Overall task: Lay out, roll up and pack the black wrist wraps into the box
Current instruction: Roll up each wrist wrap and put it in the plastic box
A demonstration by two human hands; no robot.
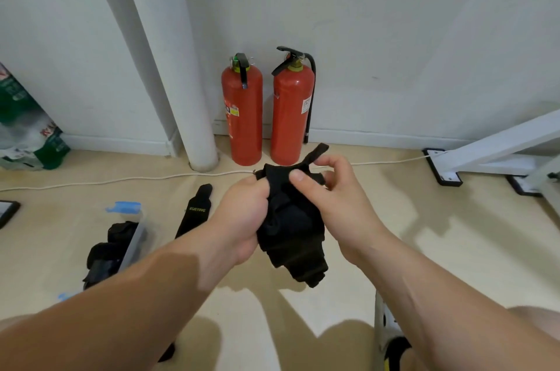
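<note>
Both hands are up in front, over the pale floor (439, 219). Between them is a crumpled black fabric wrist wrap (291, 228), carried in the air and touching nothing below. The left hand (242, 213) has its fingers curled round the wrap's left flank in a full grasp. The right hand (330, 198) pinches the upper edge between thumb and fingers, just under a thin black strap tab (318, 152) that pokes out past the knuckles.

Now, the score so far. Off to the left sits the clear plastic box with blue clips (135, 242), and dark rolled bundles (119, 232) are lying in it, so I judge some packing is already done. Between box and hands, a second black wrist wrap with pale lettering (194, 213) lies flat on the floor, laid out but not rolled. The one in hand is neither flat nor a tidy roll, and I cannot tell whether it is being opened out or wound up. Call it midway: at least these two have yet to be rolled and boxed.

As for direction, the held wrap's long axis runs steeply, its top end up and away and its bottom end drooping toward the person and a little right. Its tab points up and right, toward the pair of red fire extinguishers (242, 116) at the wall. The flat wrap's long axis runs away from the person, its far end leaning slightly right.
</note>
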